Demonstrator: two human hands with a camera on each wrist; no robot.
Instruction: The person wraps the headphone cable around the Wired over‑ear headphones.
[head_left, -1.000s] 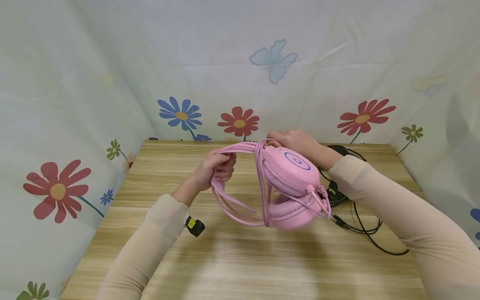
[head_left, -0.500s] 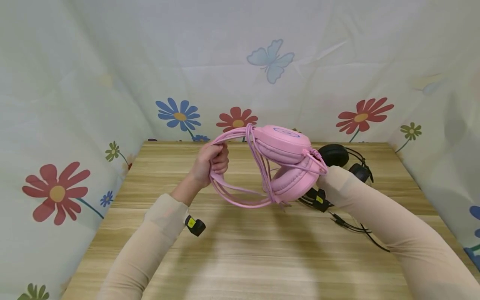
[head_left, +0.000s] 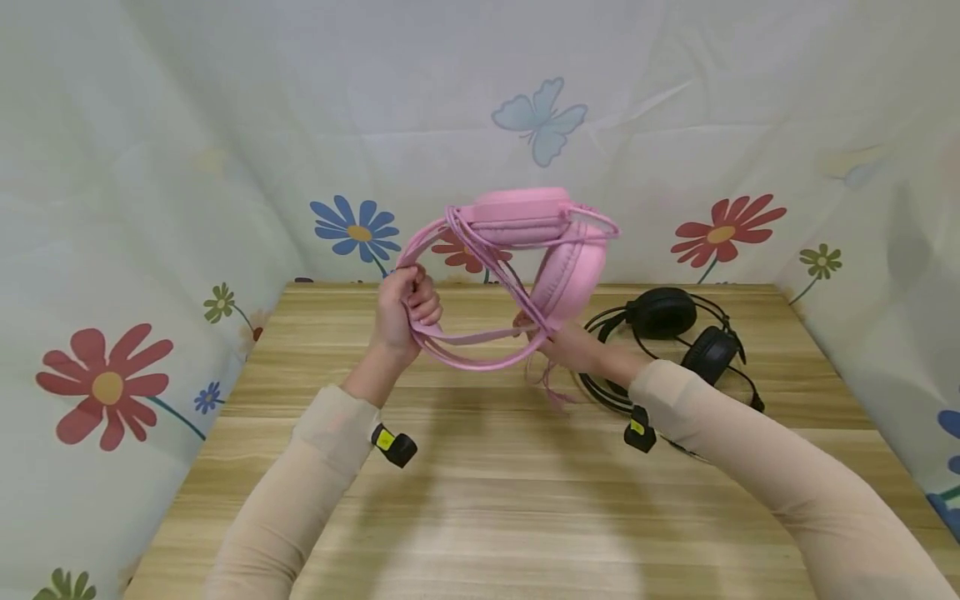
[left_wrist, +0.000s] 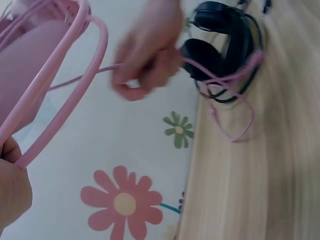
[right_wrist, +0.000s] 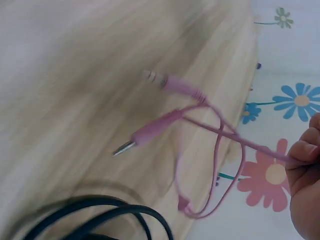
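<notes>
Room lies over the near table [head_left: 480, 517]; rightward, black headphones [head_left: 662, 314], perhaps pink plugs [right_wrist: 156, 127], obstruct.

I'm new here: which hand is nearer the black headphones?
Right. The right hand is held just left of the black headphones; the left hand grips the pink headband, farther left.

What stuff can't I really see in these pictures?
Right hand: head view, fingers partly hidden behind the pink headphones; left wrist view, blurred.
Left hand: left wrist view, mostly cut off by the left edge.
Upper pink plug: right wrist view, tip too blurred to make out clearly.
Black cord: right wrist view, cut off by the bottom edge.
</notes>
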